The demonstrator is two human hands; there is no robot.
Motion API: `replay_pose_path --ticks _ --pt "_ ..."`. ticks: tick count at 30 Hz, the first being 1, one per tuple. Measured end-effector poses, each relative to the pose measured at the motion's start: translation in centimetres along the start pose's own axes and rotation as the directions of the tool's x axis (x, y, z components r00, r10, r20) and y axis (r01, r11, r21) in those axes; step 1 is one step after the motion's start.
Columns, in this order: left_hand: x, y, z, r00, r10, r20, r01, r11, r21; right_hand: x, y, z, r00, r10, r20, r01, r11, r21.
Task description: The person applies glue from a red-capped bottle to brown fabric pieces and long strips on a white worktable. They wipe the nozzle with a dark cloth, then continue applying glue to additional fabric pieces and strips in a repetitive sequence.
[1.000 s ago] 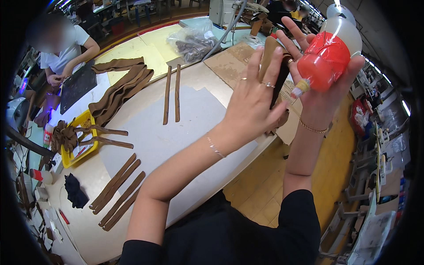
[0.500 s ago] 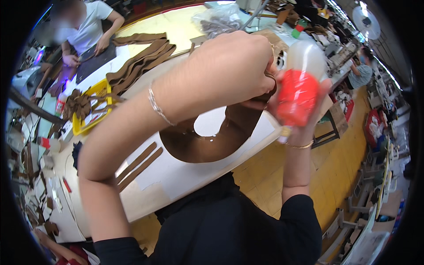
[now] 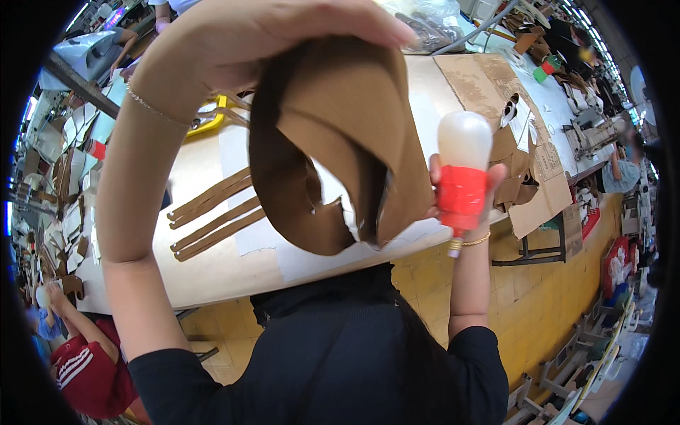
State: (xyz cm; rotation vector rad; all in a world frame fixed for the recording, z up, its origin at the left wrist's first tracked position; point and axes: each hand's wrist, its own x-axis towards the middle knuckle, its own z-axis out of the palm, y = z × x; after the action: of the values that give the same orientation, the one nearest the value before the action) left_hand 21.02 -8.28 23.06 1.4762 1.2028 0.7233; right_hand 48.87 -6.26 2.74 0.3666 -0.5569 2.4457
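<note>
My left hand (image 3: 283, 28) is raised high over the table, its fingers closed on the upper edge of a brown curved leather-like piece (image 3: 347, 106). The piece hangs folded over in the hand, with a gap through its lower part. To its right, my right hand (image 3: 495, 183) is wrapped around a squeeze bottle (image 3: 464, 191) with a pale translucent bottom and a red band. The bottle is tipped upside down, its narrow nozzle pointing down. Bottle and brown piece look apart. Several brown strips (image 3: 212, 226) lie on the table left of the piece.
The pale table (image 3: 304, 265) carries white sheets. At its right end lies cardboard (image 3: 471, 78) with more brown pieces (image 3: 504, 149). A yellow tray (image 3: 212, 122) sits behind my left forearm. A person in a red top (image 3: 92, 375) is at lower left; others work farther off.
My left hand has moved up and left with the brown piece, away from the bottle. The bottle stays in my right hand, now more upright and slightly lower. The view has shifted.
</note>
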Motion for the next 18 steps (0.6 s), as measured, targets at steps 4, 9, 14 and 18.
replay_pose_path --ticks 4,9,14,18 --pt "1.9 -8.2 -2.4 0.999 -0.021 0.036 0.031 0.956 -0.293 -1.7 -2.1 0.3 0.994 0.057 -0.093 -0.062 0.997 -0.042" --pt "8.3 -25.4 -2.8 0.977 -0.208 -0.041 0.212 0.964 0.159 -2.5 -1.3 -5.5 0.893 0.079 -0.443 -0.102 0.994 -0.028" --pt "7.8 -28.8 0.7 0.793 0.471 -0.386 -0.08 0.709 0.7 -2.6 -0.2 -9.3 0.74 -0.039 -0.671 -0.053 0.992 -0.117" --pt "4.8 -22.7 5.0 0.925 0.192 -0.328 -0.026 0.893 0.449 -3.5 -1.1 -9.2 0.731 -0.048 -0.68 -0.046 0.992 -0.119"
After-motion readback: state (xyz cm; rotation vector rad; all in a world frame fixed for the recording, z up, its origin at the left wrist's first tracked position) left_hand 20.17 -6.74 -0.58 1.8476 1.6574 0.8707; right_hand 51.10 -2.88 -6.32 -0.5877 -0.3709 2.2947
